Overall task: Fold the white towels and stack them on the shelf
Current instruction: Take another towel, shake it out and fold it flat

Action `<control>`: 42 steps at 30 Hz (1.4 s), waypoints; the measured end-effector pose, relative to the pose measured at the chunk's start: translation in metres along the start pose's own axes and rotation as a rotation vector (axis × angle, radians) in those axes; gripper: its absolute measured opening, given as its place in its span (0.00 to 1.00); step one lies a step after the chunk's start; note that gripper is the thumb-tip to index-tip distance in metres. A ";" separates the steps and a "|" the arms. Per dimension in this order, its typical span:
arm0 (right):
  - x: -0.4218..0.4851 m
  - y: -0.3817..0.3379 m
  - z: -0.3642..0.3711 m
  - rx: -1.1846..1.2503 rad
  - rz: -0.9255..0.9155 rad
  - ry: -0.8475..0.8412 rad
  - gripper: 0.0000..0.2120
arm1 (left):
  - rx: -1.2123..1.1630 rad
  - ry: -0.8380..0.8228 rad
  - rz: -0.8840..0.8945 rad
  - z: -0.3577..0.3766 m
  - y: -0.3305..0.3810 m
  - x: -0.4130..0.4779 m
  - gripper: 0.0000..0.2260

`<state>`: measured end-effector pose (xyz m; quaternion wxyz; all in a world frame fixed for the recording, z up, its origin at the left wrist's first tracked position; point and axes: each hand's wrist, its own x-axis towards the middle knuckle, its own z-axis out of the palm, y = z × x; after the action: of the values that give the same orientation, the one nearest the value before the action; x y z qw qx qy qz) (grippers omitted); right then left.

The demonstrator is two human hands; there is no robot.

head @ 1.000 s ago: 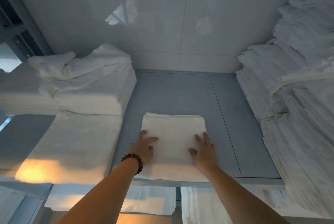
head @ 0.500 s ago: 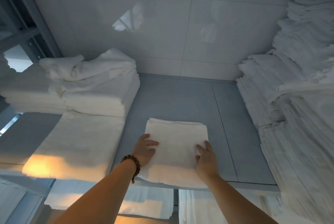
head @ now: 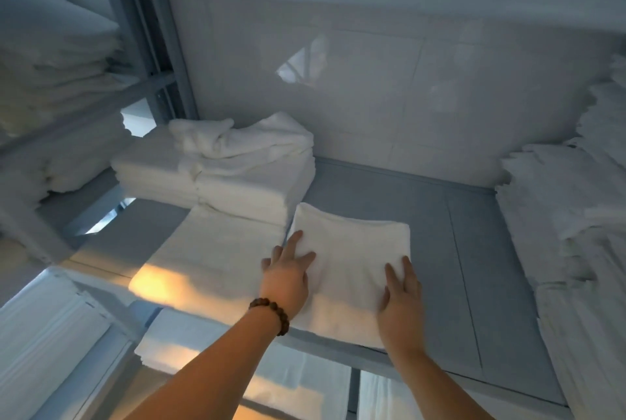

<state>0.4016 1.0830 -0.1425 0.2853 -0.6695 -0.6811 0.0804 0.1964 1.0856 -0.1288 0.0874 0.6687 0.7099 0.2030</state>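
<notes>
Pressing flat with fingers spread, 2 hands, left hand [head: 286, 275] and right hand [head: 399, 297], cover 1 folded towel [head: 352, 250] on the shelf [head: 474, 267].

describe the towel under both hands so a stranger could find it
On the grey shelf board, between the low left stack and the tall right pile, lies a single flat folded white towel. It alone lies by itself, with both palms pressing it.

Head view, close over shelf [head: 440, 250]
</notes>
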 end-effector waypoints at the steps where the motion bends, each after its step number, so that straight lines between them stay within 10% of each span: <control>1: 0.002 -0.011 0.002 0.015 -0.032 0.029 0.20 | -0.020 0.026 -0.006 -0.009 -0.008 0.000 0.19; 19: 0.008 -0.234 0.129 -0.176 -0.177 -0.275 0.26 | -0.043 0.180 -0.178 -0.122 -0.235 -0.010 0.21; 42: 0.006 -0.210 0.186 -0.342 -0.047 -0.631 0.26 | 0.147 -0.306 -0.313 -0.053 -0.297 -0.003 0.27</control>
<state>0.1273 1.1207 -0.1905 -0.0533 -0.6340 -0.7543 0.1616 -0.0958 1.0664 -0.2023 0.1755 0.5781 0.7962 0.0309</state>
